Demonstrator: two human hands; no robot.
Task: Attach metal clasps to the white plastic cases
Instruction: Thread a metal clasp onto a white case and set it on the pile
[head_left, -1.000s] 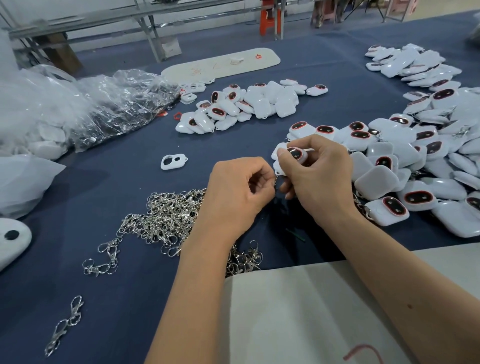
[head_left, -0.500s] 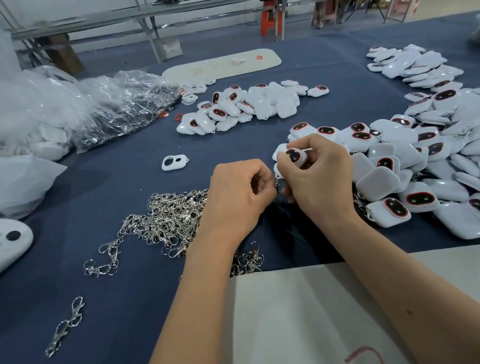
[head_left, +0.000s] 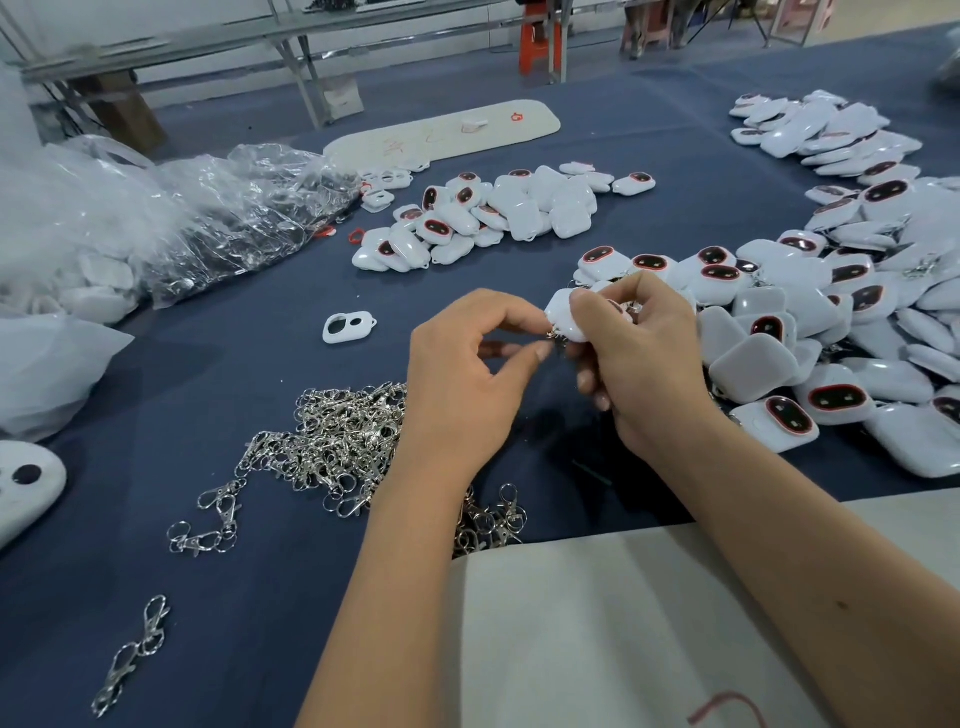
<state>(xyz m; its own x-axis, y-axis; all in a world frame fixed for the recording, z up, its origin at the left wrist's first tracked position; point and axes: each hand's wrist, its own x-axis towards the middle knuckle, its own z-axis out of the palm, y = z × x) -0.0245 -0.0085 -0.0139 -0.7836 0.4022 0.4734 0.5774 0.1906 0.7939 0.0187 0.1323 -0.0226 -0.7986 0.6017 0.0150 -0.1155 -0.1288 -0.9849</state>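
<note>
Right hand (head_left: 639, 358) grips white case (head_left: 563, 317) above blue tabletop (head_left: 208, 374), mid-scene. Left hand (head_left: 467, 374) pinches clasp (head_left: 551, 334) at case's lower edge. Loose clasp pile (head_left: 332, 447) near left; case heap (head_left: 831, 312) right.

Single head-worn wide-angle view, aimed forward and down across the blue-covered table (head_left: 218, 395). Positioned close above the left hand (head_left: 467, 374) and right hand (head_left: 639, 353), with both forearms entering from the bottom edge. Far table edge and floor visible along the top; straight lines bowed toward the margins.
</note>
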